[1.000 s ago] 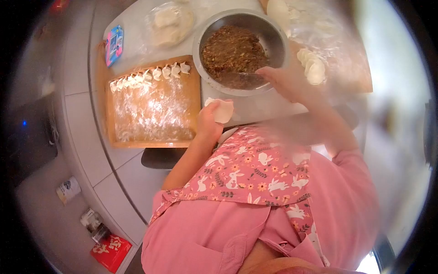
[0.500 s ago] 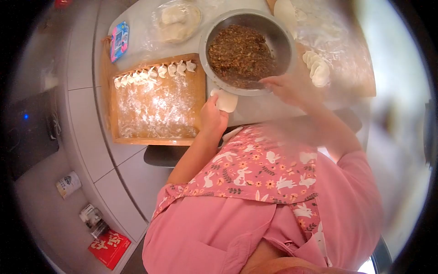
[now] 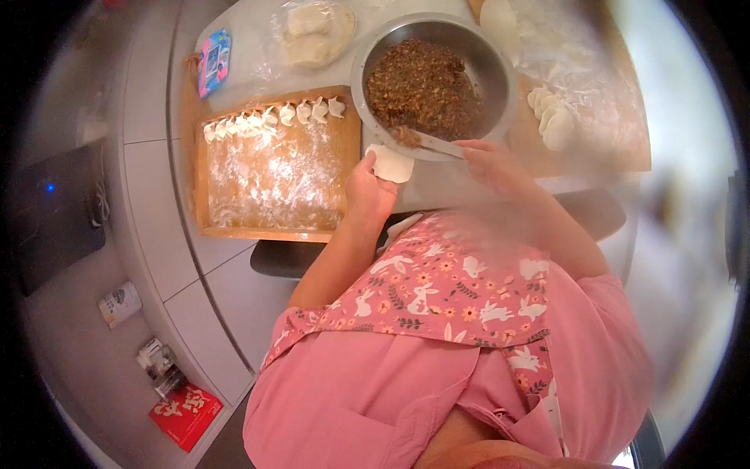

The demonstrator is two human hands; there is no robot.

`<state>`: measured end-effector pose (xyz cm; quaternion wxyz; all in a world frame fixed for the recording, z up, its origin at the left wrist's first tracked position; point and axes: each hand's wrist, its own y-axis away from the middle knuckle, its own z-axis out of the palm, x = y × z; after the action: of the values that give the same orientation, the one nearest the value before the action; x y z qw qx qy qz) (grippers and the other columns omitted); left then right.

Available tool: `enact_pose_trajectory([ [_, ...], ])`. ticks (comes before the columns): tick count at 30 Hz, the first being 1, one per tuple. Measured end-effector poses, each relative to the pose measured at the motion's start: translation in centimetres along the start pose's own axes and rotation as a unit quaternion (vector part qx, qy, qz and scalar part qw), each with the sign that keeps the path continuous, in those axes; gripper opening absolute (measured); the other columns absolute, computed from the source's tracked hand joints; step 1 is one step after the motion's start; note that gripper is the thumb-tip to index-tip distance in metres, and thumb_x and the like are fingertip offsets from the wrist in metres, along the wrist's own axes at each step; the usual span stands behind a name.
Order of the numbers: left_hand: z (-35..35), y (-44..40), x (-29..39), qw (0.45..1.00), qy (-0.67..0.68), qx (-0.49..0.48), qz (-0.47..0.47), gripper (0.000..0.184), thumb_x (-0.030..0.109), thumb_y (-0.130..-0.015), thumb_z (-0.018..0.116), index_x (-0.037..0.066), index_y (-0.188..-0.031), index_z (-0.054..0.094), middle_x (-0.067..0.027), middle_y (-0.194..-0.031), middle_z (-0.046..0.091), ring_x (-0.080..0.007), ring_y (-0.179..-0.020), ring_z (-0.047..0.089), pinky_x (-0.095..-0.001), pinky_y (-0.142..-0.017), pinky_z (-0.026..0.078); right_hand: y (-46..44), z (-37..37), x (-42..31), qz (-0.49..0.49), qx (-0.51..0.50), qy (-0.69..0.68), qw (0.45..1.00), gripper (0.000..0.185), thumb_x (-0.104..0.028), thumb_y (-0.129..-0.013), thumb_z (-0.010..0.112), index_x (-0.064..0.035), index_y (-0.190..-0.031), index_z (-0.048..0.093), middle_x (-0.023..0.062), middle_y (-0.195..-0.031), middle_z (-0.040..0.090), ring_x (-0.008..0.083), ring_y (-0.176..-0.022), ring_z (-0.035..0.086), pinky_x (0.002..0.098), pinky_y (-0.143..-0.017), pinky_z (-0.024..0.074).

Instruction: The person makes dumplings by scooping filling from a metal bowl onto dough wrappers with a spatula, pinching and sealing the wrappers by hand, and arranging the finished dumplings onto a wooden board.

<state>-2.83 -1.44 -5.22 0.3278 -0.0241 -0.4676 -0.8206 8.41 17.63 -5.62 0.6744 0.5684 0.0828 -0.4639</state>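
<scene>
From my remote place I see the two hands well apart from each other, and both are occupied. The left hand [image 3: 371, 190] is closed on the edge of a thin, round, white dough wrapper [image 3: 394, 166], with the thumb on its upper side. This wrapper is just beside the near left part of a large, round, silver metal bowl [image 3: 490, 59]. The right hand [image 3: 494, 164] is clamped on a flat, narrow, silver-coloured tool [image 3: 440, 145], whose tip carries a lump of brown filling [image 3: 406, 137] at the near rim. I cannot tell whether the tool touches this rim.

Inside the bowl I see a big mass of brown minced filling [image 3: 426, 86]. To the left, a rectangular, floured wooden tray [image 3: 281, 180] holds a row of small, white, folded dumplings [image 3: 286, 114] along its far side. To the right, overlapping round white wrappers [image 3: 553, 119] lie on a light brown wooden board [image 3: 613, 137]. Far on the pale worktop [image 3: 256, 82], I notice cream-coloured dough [image 3: 311, 48] in clear plastic, and to its left a blue and pink packet [image 3: 214, 62].
</scene>
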Motion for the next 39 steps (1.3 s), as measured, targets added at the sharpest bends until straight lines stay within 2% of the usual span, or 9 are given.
enact_pose_trajectory([
  [10,-0.2,0.6,1.1,0.974,-0.107,0.027,0.197,0.032,0.017,-0.093,0.035,-0.005,-0.114,0.046,-0.0155,-0.111,0.053,-0.0266,-0.107,0.051,-0.0370,-0.093,0.040,0.2,1.5,-0.6,-0.050,0.010,-0.035,0.998,0.034,-0.022,-0.089,0.048,-0.0064,-0.119,0.051,-0.0068,-0.061,0.036,0.0040,-0.050,0.031,0.0195,-0.042,0.0236],
  [16,1.0,-1.7,1.3,0.956,-0.165,-0.203,0.133,0.033,0.019,-0.091,0.038,-0.004,-0.114,0.045,-0.0157,-0.111,0.053,-0.0264,-0.105,0.051,-0.0391,-0.092,0.040,1.3,2.1,-2.0,-0.171,0.054,0.186,0.966,0.033,-0.019,-0.089,0.046,-0.0059,-0.119,0.051,-0.0022,-0.062,0.042,0.0108,-0.056,0.045,0.0247,-0.049,0.0363],
  [19,3.1,-1.3,1.6,0.928,-0.247,-0.226,0.163,0.034,0.020,-0.086,0.045,-0.004,-0.111,0.046,-0.0157,-0.108,0.054,-0.0263,-0.103,0.053,-0.0378,-0.089,0.041,0.8,1.8,-1.2,-0.534,0.112,0.442,0.712,0.035,-0.011,-0.084,0.046,-0.0113,-0.119,0.052,0.0059,-0.067,0.050,0.0216,-0.064,0.054,0.0335,-0.053,0.0420],
  [24,4.8,-1.2,2.0,0.892,-0.331,-0.215,0.222,0.038,0.021,-0.078,0.056,-0.004,-0.106,0.048,-0.0157,-0.104,0.056,-0.0261,-0.098,0.055,-0.0356,-0.085,0.043,2.6,2.6,-1.8,-0.449,0.147,0.616,0.630,0.047,-0.003,-0.074,0.050,-0.0218,-0.116,0.053,0.0078,-0.071,0.050,0.0271,-0.066,0.053,0.0391,-0.056,0.0432],
  [30,5.9,-1.1,2.3,0.871,-0.368,-0.176,0.272,0.045,0.023,-0.068,0.069,-0.003,-0.100,0.049,-0.0157,-0.099,0.059,-0.0258,-0.093,0.058,-0.0329,-0.079,0.046,2.8,3.1,-1.6,-0.449,0.144,0.585,0.659,0.049,-0.002,-0.073,0.051,-0.0228,-0.117,0.052,0.0076,-0.071,0.049,0.0277,-0.066,0.053,0.0404,-0.055,0.0421],
  [33,6.2,-1.0,2.2,0.928,-0.250,-0.180,0.211,0.050,0.024,-0.064,0.076,-0.003,-0.097,0.050,-0.0157,-0.096,0.060,-0.0257,-0.091,0.059,-0.0316,-0.076,0.047,3.2,3.0,-2.0,-0.429,0.168,0.587,0.666,0.048,-0.002,-0.074,0.051,-0.0228,-0.117,0.052,0.0073,-0.072,0.049,0.0277,-0.067,0.053,0.0407,-0.055,0.0420],
  [35,5.9,-1.4,1.8,0.963,-0.004,-0.265,0.059,0.047,0.022,-0.065,0.076,-0.002,-0.096,0.050,-0.0145,-0.097,0.060,-0.0237,-0.091,0.060,-0.0305,-0.076,0.047,3.3,3.3,-2.8,-0.434,0.163,0.574,0.676,0.047,-0.003,-0.075,0.051,-0.0226,-0.117,0.052,0.0071,-0.073,0.050,0.0276,-0.067,0.053,0.0407,-0.056,0.0426],
  [38,6.7,-0.5,1.6,0.964,-0.063,-0.251,0.057,0.044,0.017,-0.066,0.074,-0.001,-0.097,0.049,-0.0111,-0.097,0.062,-0.0203,-0.091,0.060,-0.0302,-0.077,0.047,2.5,3.0,-2.5,-0.447,0.151,0.580,0.664,0.045,-0.004,-0.077,0.049,-0.0223,-0.117,0.052,0.0072,-0.074,0.051,0.0277,-0.068,0.054,0.0402,-0.057,0.0437],
  [39,6.5,-0.6,1.6,0.961,-0.084,-0.246,0.093,0.031,0.023,-0.081,0.051,0.000,-0.100,0.048,-0.0128,-0.099,0.057,-0.0246,-0.095,0.055,-0.0368,-0.083,0.044,2.3,3.0,-2.4,-0.449,0.148,0.601,0.645,0.043,-0.005,-0.078,0.049,-0.0222,-0.117,0.052,0.0074,-0.074,0.051,0.0279,-0.068,0.054,0.0399,-0.058,0.0442],
])
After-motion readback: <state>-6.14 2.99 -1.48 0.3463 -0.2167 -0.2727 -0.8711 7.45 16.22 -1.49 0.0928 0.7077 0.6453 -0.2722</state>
